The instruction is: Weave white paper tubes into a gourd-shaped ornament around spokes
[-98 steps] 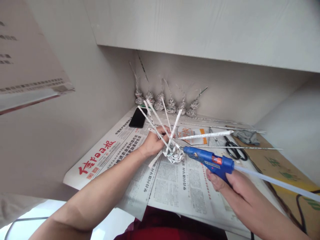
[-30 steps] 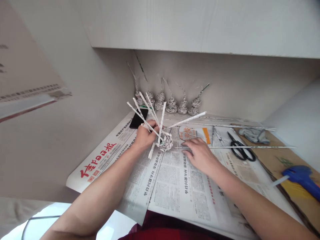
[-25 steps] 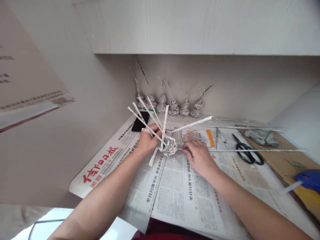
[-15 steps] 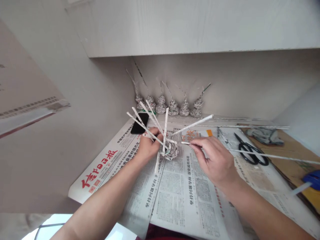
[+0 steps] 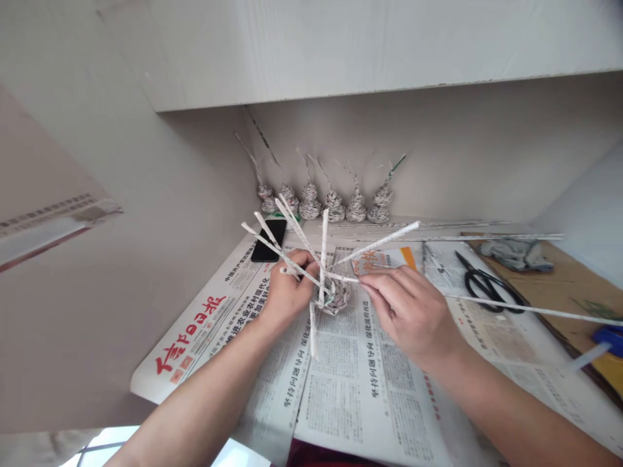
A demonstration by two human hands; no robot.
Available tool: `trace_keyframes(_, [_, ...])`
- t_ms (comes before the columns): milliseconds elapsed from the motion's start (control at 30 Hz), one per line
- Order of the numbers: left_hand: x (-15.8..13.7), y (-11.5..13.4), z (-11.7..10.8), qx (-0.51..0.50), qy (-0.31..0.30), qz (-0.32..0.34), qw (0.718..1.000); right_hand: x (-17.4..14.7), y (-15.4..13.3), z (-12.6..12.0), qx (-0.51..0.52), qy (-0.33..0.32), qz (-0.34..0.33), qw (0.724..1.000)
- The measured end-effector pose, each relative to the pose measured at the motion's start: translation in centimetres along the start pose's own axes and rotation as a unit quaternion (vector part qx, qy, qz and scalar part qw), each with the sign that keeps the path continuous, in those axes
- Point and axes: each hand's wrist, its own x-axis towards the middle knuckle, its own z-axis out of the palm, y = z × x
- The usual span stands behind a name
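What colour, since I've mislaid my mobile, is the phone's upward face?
Black; the head view shows the phone best, lying beyond the left hand.

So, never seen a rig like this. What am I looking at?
No machine: a person's two bare hands, all seen by one head-worn camera looking forward and down. The left hand holds a woven paper piece with rods sticking out. The right hand pinches a thin paper strand, apparently the long one running off right. Underneath lies newspaper; a phone and scissors lie around the hands. Six woven gourd shapes stand along the back, and a blue glue gun is cut off at the right edge.
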Motion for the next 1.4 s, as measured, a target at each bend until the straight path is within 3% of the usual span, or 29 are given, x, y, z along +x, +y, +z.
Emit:
trace_keyframes(733, [0.1, 0.7, -0.4, 0.014, -0.008, -0.013, 1.000, -0.4, 0.1, 0.9, 0.004, -0.001, -0.006, 1.000])
trace_keyframes(933, [-0.1, 0.9, -0.3, 0.020, -0.018, -0.012, 1.000, -0.2, -0.2, 0.9, 0.018, -0.016, 0.010, 1.000])
trace_keyframes(1133, [-0.5, 1.7, -0.3, 0.048, -0.024, 0.031, 0.998, -0.1, -0.6, 1.1, 0.036, -0.037, 0.048, 0.998])
trace_keyframes(1400, [-0.1, 1.8, -0.8, 0.065, -0.005, 0.038, 0.997, -0.3, 1.0, 0.4, 0.023, -0.051, 0.080, 0.995])
